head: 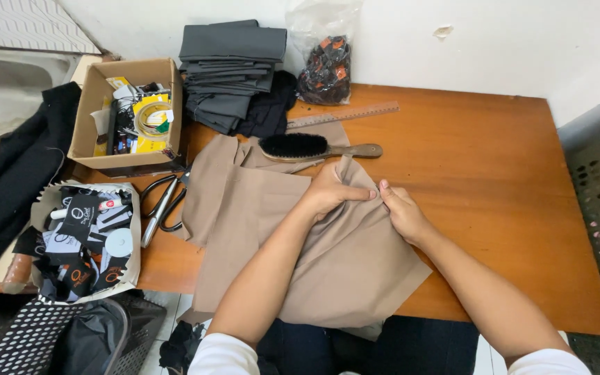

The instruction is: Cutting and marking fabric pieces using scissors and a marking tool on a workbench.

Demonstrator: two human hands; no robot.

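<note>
A tan cloth (258, 229) lies spread over the near left part of a brown wooden table (480, 167) and hangs over its front edge. My left hand (331, 191) and my right hand (403, 212) meet at the cloth's right edge, both pinching a fold of it between thumb and fingers. A black-bristled brush with a wooden handle (314, 148) rests on the cloth just beyond my hands.
A wooden ruler (345, 115) lies behind the brush. Black scissors (162, 205), a cardboard box of tape and small items (130, 114), a stack of folded dark cloths (230, 73), a plastic bag (324, 66) and a tray of black tags (85, 239) crowd the left side.
</note>
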